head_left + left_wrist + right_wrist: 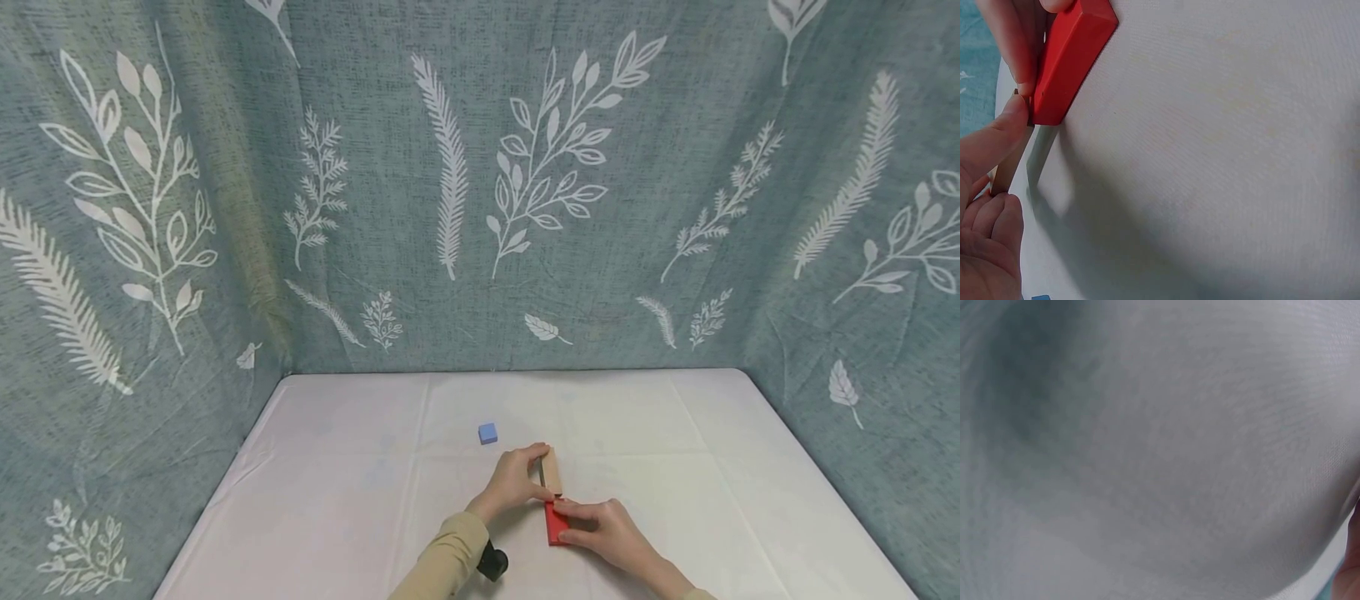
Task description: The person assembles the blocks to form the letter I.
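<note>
My left hand [513, 479] pinches a light wooden block [551, 472] by its ends, thumb at the near end and fingers at the far end. A greenish strip [1041, 153] shows beside this block in the left wrist view. Just nearer to me, a red rectangular block [556, 527] lies end to end with the wooden one. My right hand [609, 532] grips the red block from the right, its fingertips close to my left thumb where the blocks meet. In the right wrist view only a sliver of the hand [1349, 562] shows at the edge.
A small blue cube [487, 433] sits on the white-covered table [337, 483], beyond and left of my left hand. A black device [492, 562] is at my left wrist. Behind the table hangs a grey-green curtain [480, 325] with white leaf patterns.
</note>
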A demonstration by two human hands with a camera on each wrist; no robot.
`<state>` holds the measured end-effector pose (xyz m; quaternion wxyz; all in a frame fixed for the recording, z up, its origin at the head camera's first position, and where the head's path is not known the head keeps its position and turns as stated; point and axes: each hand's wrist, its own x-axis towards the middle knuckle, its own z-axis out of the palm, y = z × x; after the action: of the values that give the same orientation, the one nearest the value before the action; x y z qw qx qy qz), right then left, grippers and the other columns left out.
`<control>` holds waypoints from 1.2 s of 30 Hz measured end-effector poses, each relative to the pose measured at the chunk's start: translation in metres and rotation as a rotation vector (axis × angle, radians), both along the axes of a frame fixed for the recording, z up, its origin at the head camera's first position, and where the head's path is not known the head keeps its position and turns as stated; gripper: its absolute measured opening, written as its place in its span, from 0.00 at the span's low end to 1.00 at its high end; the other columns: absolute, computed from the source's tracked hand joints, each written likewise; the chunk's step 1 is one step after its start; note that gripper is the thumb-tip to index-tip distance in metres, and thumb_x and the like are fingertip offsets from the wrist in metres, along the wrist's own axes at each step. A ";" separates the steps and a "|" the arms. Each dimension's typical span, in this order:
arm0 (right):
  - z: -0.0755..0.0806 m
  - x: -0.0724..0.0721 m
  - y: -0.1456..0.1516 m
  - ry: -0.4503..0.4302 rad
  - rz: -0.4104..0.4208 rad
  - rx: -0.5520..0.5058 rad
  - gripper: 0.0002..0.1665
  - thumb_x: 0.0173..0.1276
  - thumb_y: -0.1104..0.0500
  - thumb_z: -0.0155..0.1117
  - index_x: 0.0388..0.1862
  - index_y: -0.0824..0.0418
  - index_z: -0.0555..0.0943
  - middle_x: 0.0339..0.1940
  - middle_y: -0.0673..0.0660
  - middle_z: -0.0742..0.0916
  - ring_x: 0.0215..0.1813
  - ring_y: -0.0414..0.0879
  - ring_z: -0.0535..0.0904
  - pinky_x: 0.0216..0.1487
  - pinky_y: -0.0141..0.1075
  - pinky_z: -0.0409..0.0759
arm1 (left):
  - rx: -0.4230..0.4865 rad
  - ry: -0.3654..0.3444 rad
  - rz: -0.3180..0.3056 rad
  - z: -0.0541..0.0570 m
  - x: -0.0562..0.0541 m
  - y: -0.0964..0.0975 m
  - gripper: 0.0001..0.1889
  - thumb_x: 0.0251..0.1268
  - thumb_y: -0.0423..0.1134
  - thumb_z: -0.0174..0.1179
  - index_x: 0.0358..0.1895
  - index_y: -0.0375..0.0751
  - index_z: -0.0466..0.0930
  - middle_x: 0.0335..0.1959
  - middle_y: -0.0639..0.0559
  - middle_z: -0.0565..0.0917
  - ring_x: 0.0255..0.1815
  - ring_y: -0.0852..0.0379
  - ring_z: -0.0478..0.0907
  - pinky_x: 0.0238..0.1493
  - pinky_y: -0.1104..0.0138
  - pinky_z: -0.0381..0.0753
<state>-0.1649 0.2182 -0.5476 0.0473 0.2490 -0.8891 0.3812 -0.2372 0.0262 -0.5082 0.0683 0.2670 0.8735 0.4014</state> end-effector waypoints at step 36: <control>0.002 0.003 -0.002 -0.054 -0.027 0.030 0.25 0.58 0.46 0.68 0.51 0.59 0.84 0.49 0.53 0.87 0.53 0.46 0.83 0.49 0.30 0.83 | -0.036 -0.037 -0.047 -0.006 -0.002 0.000 0.32 0.44 0.31 0.73 0.57 0.29 0.75 0.60 0.38 0.77 0.62 0.44 0.75 0.62 0.58 0.77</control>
<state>-0.1622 0.2164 -0.5455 0.0245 0.2273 -0.8989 0.3737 -0.2395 0.0258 -0.5138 0.0988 0.2788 0.8726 0.3888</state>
